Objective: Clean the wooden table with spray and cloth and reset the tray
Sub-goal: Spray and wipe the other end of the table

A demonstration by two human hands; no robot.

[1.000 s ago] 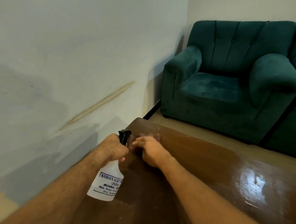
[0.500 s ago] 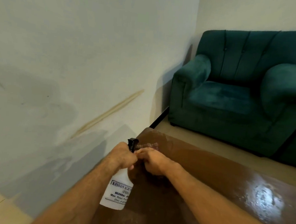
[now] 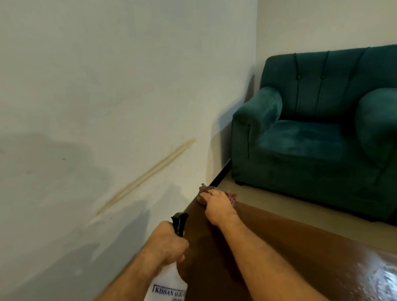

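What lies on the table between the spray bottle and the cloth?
Nothing: head view shows bare wood of the table between spray bottle and cloth.

Counted: one spray bottle (image 3: 168, 288) at 6 o'clock, one cloth (image 3: 231, 196), one wooden table (image 3: 302, 261), two hands, one full green armchair (image 3: 321, 139) at 2 o'clock.

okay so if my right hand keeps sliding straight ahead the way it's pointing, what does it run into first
Probably nothing on the table: the right hand presses the cloth at the far corner of the wooden table, so it would pass the edge first. Beyond lie bare floor and, further off, the green armchair; depth is unclear.
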